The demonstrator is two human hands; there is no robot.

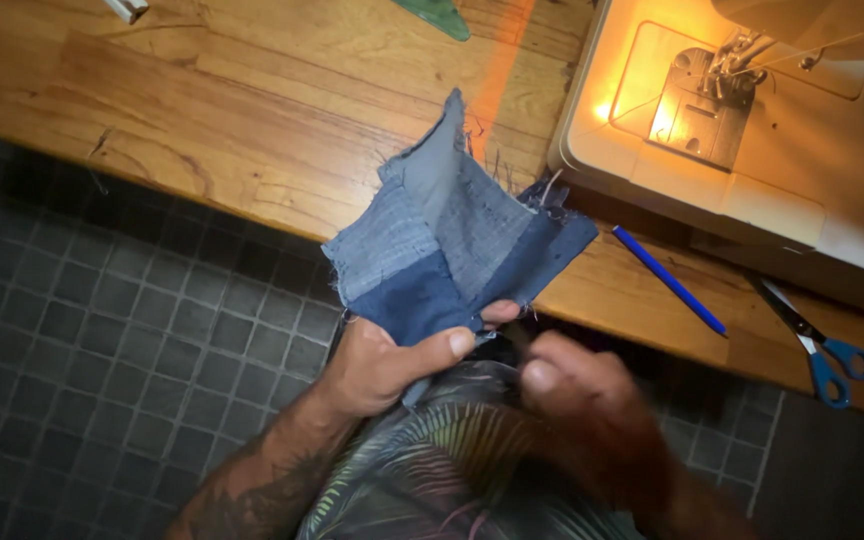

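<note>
My left hand (387,365) grips the lower edge of a patchwork of blue and grey denim pieces (452,245), thumb on top of the dark blue patch. The fabric stands up over the edge of the wooden table (202,120), frayed threads along its top. My right hand (572,385) is blurred just to the right, fingers closed near the fabric's bottom right corner; I cannot tell whether it pinches the cloth or a small tool. Both hands hover over my lap, which is covered in leaf-patterned cloth.
A white sewing machine (752,120) with its lamp lit sits at the table's right end. A blue pencil (669,280) and blue-handled scissors (817,345) lie near the table edge. A green object (437,15) lies at the top. Dark tiled floor (82,350) lies below.
</note>
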